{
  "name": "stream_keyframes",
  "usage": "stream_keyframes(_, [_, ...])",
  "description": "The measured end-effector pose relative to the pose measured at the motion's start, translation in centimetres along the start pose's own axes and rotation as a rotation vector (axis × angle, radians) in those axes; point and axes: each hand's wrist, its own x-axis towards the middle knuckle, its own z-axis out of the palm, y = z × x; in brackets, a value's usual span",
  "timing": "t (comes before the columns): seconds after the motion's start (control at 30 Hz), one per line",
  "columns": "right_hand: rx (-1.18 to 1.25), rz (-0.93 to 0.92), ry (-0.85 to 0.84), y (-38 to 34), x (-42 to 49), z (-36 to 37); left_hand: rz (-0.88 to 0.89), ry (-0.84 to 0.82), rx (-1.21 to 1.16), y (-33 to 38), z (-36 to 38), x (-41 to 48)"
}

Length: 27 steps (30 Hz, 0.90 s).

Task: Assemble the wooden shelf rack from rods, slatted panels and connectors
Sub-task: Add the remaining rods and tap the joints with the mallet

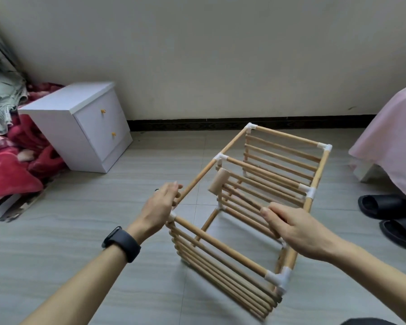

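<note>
While left hand (161, 205) grips the rack (221, 245), right hand (298, 228) holds mallet (218, 181) inside.

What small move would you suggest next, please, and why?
Probably tap the white middle connector with the wooden mallet: the right hand grips its handle, its head sits close to that joint, and the left hand holds the long rod steady.

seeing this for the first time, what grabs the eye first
The wooden rack, lying on its side on the tiled floor at centre right, dominates. The left hand grips its upper left rod, while the right hand holds a wooden mallet with its head inside the frame. A white bedside cabinet stands at left.
</note>
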Motion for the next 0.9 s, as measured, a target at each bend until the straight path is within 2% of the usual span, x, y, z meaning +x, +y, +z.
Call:
stream_keyframes(0.07, [-0.063,0.067,-0.033,2.4,-0.7,1.8,-0.153,0.078,-0.009,-4.2,0.3,0.5])
stream_keyframes(0.17, [-0.281,0.087,-0.19,5.0,-0.9,4.9,-0.347,0.033,-0.161,-8.9,1.9,-0.3])
stream_keyframes(0.23, [-0.538,0.022,-0.269,6.1,-0.7,6.7,-0.381,0.004,-0.255,-9.6,3.1,-0.9])
stream_keyframes(0.27, [-0.622,0.006,-0.255,6.4,-0.6,7.2,-0.385,0.0,-0.285,-9.7,3.7,-0.9])
stream_keyframes(0.33, [-0.654,0.005,-0.234,6.4,-0.2,7.6,-0.4,0.002,-0.322,-9.6,4.3,-0.5])
stream_keyframes(0.43, [-0.559,-0.014,-0.23,4.6,1.0,7.4,-0.377,0.001,-0.34,-8.0,4.0,0.7])
stream_keyframes(0.53, [-0.453,-0.009,-0.114,1.1,3.5,6.0,-0.28,0.055,-0.289,-5.6,2.0,2.6])
stream_keyframes(0.6, [-0.293,-0.011,-0.045,-2.2,5.5,4.1,-0.222,0.082,-0.24,-3.7,0.5,3.5])
stream_keyframes(0.7, [0.007,-0.022,-0.019,-7.4,8.2,0.3,-0.088,-0.011,-0.074,-0.1,-1.0,3.3])
stream_keyframes(0.77, [0.123,-0.011,0.0,-10.6,9.5,-1.9,-0.04,-0.068,0.018,2.2,-1.7,2.6])
stream_keyframes(0.9, [0.354,-0.012,0.087,-15.1,11.0,-5.0,0.076,-0.068,0.149,6.8,-3.0,2.0])
